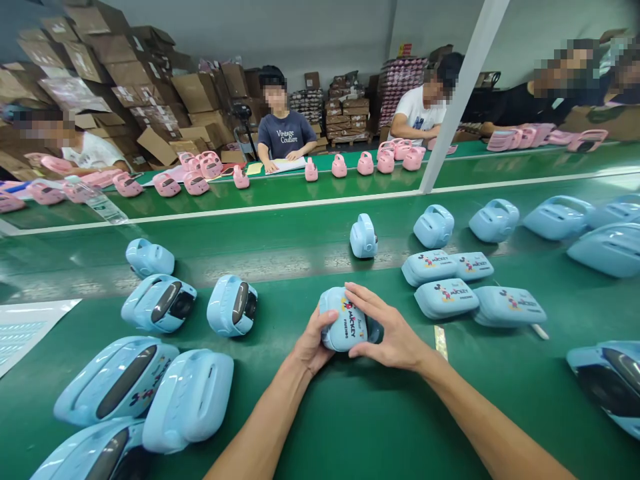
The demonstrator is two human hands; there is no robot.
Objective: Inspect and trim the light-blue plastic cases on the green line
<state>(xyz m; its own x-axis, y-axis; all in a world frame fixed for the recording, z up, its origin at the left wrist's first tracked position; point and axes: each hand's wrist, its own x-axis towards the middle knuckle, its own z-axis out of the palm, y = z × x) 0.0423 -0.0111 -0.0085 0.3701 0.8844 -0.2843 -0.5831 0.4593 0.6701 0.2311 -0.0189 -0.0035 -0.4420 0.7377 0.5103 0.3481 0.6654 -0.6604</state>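
Between my two hands is a light blue plastic casing (345, 333) with a Mickey print on the face turned toward me; the lettering runs sideways. My left hand (313, 340) is closed round its left side, thumb on the front. My right hand (390, 327) grips the right side, fingers on the top edge and thumb at the lower edge. A dark glossy part shows beside the right palm, and the far side is hidden. Beyond my hands stands a blue handled casing (363, 237). To the right lie several printed blue panels (447, 298).
Handled blue casings (164, 303) with dark windows stand at left, more (433, 225) at far right. A printed sheet (30, 330) lies at the left edge. A white post (463, 100) rises behind. Across the line, people sit by pink casings (339, 165) and a bottle (103, 202).
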